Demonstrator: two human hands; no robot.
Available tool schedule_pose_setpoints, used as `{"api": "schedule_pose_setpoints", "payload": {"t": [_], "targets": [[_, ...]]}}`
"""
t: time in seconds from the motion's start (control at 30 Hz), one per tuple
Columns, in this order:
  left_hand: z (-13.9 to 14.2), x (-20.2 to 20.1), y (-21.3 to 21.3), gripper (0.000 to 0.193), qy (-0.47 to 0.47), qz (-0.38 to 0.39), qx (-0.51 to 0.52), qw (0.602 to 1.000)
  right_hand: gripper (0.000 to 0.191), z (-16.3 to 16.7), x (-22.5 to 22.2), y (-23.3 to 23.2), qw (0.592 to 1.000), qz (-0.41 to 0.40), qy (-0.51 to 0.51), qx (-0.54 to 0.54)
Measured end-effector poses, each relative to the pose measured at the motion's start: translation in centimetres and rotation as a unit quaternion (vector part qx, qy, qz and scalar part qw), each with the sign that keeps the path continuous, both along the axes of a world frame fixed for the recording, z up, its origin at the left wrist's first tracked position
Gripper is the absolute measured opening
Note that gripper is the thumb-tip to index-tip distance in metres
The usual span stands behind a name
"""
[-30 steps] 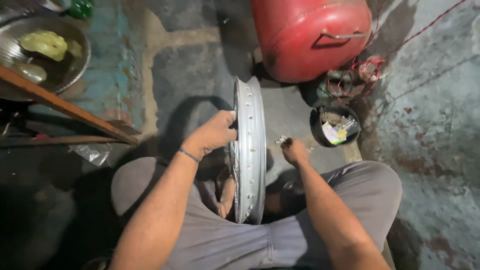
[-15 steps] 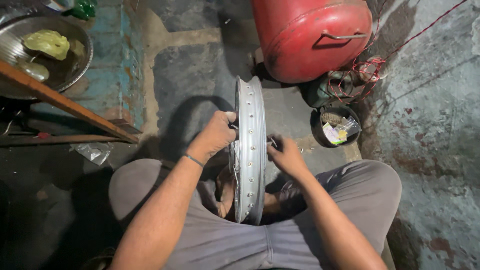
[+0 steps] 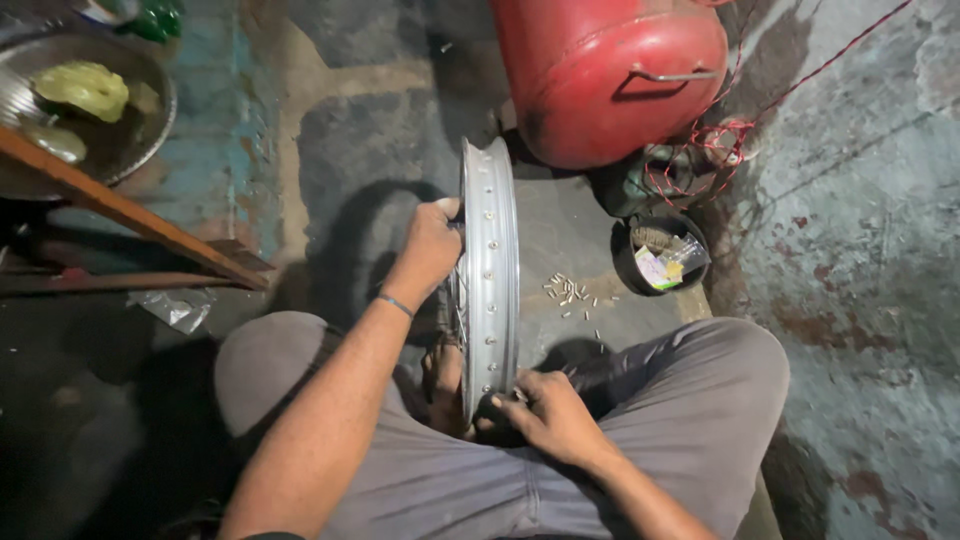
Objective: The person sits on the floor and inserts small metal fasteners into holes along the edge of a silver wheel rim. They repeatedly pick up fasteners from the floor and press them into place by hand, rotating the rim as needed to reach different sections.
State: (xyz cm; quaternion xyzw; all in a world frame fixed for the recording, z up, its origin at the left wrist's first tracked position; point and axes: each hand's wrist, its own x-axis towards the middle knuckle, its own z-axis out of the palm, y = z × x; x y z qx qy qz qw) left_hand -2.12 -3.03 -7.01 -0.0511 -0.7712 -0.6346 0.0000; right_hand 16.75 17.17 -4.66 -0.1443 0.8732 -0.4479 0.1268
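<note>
A silver wheel rim (image 3: 492, 250) with spoke holes stands upright on edge between my knees. My left hand (image 3: 428, 248) grips its left flank near the top. My right hand (image 3: 545, 415) pinches at the rim's lower right edge, close to my lap; what sits between the fingertips is too small to make out. Several small metal spoke nipples (image 3: 572, 292) lie scattered on the floor just right of the rim. My bare foot (image 3: 443, 385) rests against the rim's base.
A red gas cylinder (image 3: 615, 75) lies at the top. A small black bowl (image 3: 660, 260) with packets sits right of the nipples. A round metal pan (image 3: 85, 105) and a wooden bar (image 3: 130, 210) are at the left. A red cord (image 3: 715, 150) trails by the cylinder.
My right hand has come back from the floor by the nipples, toward me, down to the rim's lower edge. My left hand stays on the rim's upper part.
</note>
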Motion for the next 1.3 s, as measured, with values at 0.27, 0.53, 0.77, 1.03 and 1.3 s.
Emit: {"api": "schedule_pose_setpoints", "payload": {"t": [0.27,0.53,0.77,1.03,1.3], "targets": [[-2.5,0.5,-0.3,0.034,-0.132,-0.015,0.258,0.957,0.021,1.1,0.0,0.6,0.984,0.078,-0.013,-0.158],[1.9,0.4,1.6,0.036,-0.156,-0.084,0.163,0.971,0.038,1.6,-4.1,4.4,0.961,-0.166,-0.126,-0.179],[2.8,0.3,1.5,0.045,-0.030,-0.005,-0.053,0.998,0.041,1.6,-14.5,4.7,0.982,-0.143,0.119,-0.036],[3.1,0.5,1.6,0.058,-0.090,0.012,-0.153,0.984,0.040,-4.0,-14.5,1.4,0.823,-0.242,-0.192,-0.476],[2.5,0.5,1.6,0.056,-0.048,0.016,-0.163,0.985,0.040,-4.0,-15.2,1.4,0.796,-0.202,-0.142,-0.553]]}}
